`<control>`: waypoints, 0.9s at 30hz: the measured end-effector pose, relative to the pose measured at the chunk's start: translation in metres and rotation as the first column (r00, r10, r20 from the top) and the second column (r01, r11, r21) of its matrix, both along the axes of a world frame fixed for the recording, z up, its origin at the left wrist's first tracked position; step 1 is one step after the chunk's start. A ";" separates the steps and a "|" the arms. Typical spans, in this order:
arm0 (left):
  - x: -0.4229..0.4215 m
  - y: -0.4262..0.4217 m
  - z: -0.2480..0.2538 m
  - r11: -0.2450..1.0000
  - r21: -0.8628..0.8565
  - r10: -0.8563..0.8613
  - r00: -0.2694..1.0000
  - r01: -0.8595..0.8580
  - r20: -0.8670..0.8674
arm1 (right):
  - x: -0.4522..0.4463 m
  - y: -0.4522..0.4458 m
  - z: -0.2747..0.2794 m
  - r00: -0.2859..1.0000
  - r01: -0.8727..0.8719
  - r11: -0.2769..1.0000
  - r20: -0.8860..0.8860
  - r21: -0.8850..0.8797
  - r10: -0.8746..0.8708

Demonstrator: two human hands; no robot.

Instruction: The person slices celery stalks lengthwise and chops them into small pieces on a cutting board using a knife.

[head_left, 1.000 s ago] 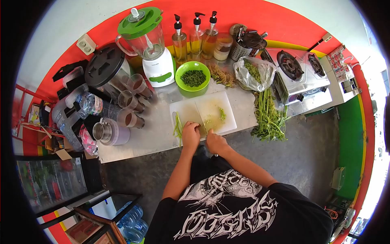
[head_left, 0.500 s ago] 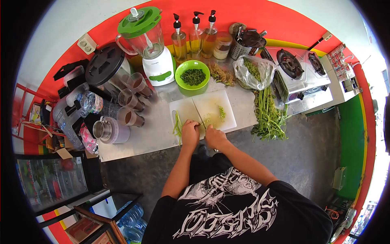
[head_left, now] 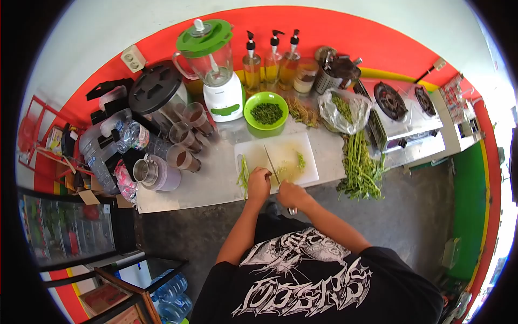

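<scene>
Silvery metal tops the counter point(head_left: 216, 148), which carries a green-lidded blender point(head_left: 218, 97) and, at its right part, leafy stalks point(head_left: 360, 167) reaching over the front edge. Between them lies a white cutting board point(head_left: 251, 149), just in front of a green bowl point(head_left: 251, 117) of chopped greens. The right hand point(head_left: 294, 195) is closed around a knife point(head_left: 271, 163), its blade over the board; beside it, the left hand point(head_left: 259, 183) has curled fingers, their grip hidden. Thin green stems point(head_left: 243, 175) and small chopped pieces point(head_left: 300, 160) lie on the board.
</scene>
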State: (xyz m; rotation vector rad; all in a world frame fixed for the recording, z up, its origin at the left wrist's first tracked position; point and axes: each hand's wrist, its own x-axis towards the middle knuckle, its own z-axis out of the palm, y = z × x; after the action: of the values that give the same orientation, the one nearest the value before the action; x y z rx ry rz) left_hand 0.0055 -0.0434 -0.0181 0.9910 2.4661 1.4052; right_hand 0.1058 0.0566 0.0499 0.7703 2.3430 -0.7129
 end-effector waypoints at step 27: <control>0.014 -0.007 0.009 0.965 -0.244 0.047 0.976 -0.099 -0.210 | -0.005 -0.012 -0.012 0.998 -0.039 0.997 -0.042 0.074 0.042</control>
State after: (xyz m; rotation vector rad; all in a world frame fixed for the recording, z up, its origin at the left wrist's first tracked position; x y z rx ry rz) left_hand 0.0196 -0.0505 -0.0091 1.0402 2.7679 1.0143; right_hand 0.1013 0.0445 0.0379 0.7434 2.4285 -0.6357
